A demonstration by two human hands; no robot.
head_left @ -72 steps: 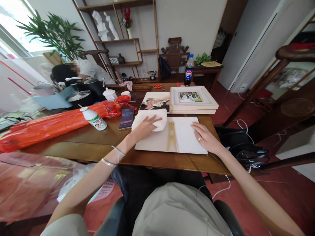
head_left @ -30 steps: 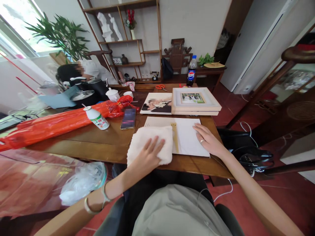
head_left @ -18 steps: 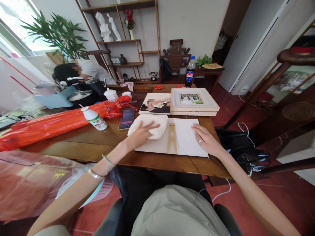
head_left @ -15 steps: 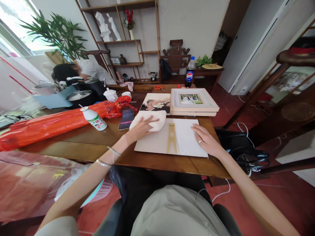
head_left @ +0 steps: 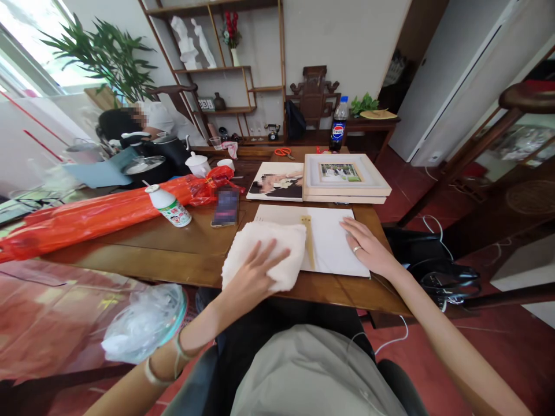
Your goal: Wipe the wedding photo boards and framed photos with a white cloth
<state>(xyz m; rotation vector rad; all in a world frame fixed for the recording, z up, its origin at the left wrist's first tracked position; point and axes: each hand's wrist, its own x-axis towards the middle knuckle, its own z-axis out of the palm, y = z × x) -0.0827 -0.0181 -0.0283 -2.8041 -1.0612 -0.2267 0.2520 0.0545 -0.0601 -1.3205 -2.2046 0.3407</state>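
Note:
My left hand (head_left: pixel 255 273) lies flat, fingers spread, on a white cloth (head_left: pixel 277 245) that covers the near left part of a white backing board (head_left: pixel 332 242) on the wooden table (head_left: pixel 173 242). A thin wooden stand piece (head_left: pixel 307 238) runs down the board's middle. My right hand (head_left: pixel 366 248), wearing a ring, rests flat with fingers stretched on the board's right edge.
Stacked white photo frames (head_left: pixel 344 179) and a loose photo print (head_left: pixel 277 182) lie beyond the board. A phone (head_left: pixel 226 208), a small white bottle (head_left: pixel 169 206) and a long orange plastic bag (head_left: pixel 87 216) are to the left. A person sits at the far left. A black bag (head_left: pixel 433 260) lies on the floor at right.
My left hand has drawn the cloth from the board's far left corner back to its near left edge. The right hand has stayed on the board.

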